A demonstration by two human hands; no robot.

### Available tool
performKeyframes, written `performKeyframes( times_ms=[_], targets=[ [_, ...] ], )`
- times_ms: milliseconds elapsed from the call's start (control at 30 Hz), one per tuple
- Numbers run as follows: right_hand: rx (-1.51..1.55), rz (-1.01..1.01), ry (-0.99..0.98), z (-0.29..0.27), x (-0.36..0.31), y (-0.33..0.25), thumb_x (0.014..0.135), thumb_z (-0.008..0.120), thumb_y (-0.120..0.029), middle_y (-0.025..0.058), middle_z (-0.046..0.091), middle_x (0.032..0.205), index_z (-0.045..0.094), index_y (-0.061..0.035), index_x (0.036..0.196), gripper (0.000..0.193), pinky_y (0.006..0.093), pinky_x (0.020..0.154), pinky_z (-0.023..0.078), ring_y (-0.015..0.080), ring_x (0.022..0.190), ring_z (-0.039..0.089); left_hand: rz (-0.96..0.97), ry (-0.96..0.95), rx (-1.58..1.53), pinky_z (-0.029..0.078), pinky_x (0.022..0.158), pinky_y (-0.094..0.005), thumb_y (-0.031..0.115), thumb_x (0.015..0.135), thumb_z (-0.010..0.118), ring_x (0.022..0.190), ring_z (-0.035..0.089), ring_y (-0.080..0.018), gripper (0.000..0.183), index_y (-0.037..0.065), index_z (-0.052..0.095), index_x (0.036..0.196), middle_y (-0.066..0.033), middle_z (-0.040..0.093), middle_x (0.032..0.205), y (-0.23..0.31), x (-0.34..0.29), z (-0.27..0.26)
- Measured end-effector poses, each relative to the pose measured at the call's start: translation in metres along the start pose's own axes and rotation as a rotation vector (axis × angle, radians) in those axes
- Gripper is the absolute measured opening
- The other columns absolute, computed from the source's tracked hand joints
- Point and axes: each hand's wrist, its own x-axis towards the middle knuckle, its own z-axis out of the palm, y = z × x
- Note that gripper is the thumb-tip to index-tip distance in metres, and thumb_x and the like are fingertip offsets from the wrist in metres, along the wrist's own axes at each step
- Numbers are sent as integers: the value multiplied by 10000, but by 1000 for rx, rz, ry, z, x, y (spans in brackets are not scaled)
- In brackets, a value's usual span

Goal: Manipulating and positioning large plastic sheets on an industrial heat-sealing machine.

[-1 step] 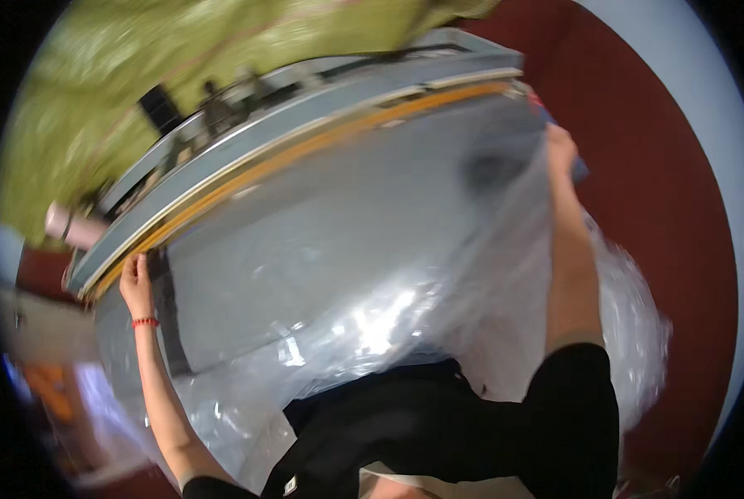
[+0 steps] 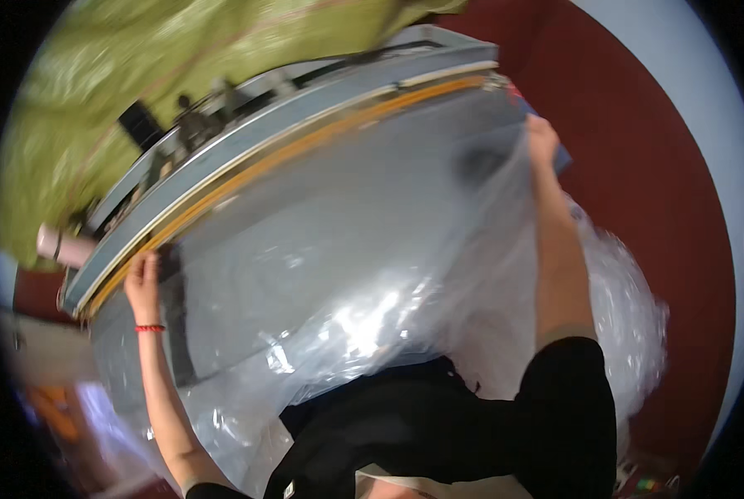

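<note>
Film (image 2: pixel 363 324), clear, long axis slanted lower left to upper right

- A long rail (image 2: pixel 305 106) runs across the far side, its left end nearer the person than its right.
- A strip (image 2: pixel 280 155) lies along the rail's near side.
- Plastic film (image 2: pixel 363 324) spreads between the strip and the person's torso (image 2: pixel 413 424), with more of it bunched right of the right forearm.
- The left hand (image 2: pixel 142 279) is at the strip, near its left end.
- The right hand (image 2: pixel 541 141) is at the film's far right edge.
- A bottle (image 2: pixel 64 247) lies just behind the rail's left end.
- Behind the rail is a cover (image 2: pixel 180 50).
- Floor (image 2: pixel 646 183) lies right, with a wall (image 2: pixel 704 100) beyond.
</note>
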Motion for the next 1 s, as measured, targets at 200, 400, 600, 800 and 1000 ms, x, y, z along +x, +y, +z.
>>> performKeyframes(
  times_ms=[200,400,600,800,1000],
  targets=[
    [104,84,104,-28,1,29,840,522,-286,101,519,636,547,-10,703,309,329,584,407,205,611,488,46,-1086,-474,458,612,-181,169,871,524,683,562,-73,208,41,590,1022,-34,623,844,268,-50,251],
    [111,153,79,-39,-11,-22,829,530,-294,190,572,712,570,-16,757,290,370,625,429,313,657,561,549,-798,60,448,606,-261,192,832,581,717,579,-103,260,-8,568,997,-17,608,782,317,-84,384],
    [61,182,43,-40,-8,-21,828,536,-304,191,580,747,576,-25,784,285,380,635,431,330,680,564,130,-983,-683,419,542,-240,211,861,535,758,590,-120,184,54,576,948,-5,598,799,310,-96,398],
    [118,97,11,-22,-8,-7,829,539,-281,191,587,768,588,-22,818,264,357,677,433,288,689,560,-388,-1516,-823,411,535,-197,148,849,530,703,552,-76,291,63,486,1124,-12,587,847,302,-130,274],
    [101,41,-128,-36,-6,-18,833,524,-231,84,638,867,633,-48,941,239,298,772,430,165,838,572,178,-1030,154,435,522,-329,55,696,509,526,539,-256,284,85,563,973,-128,530,619,184,-177,84]
  ],
)
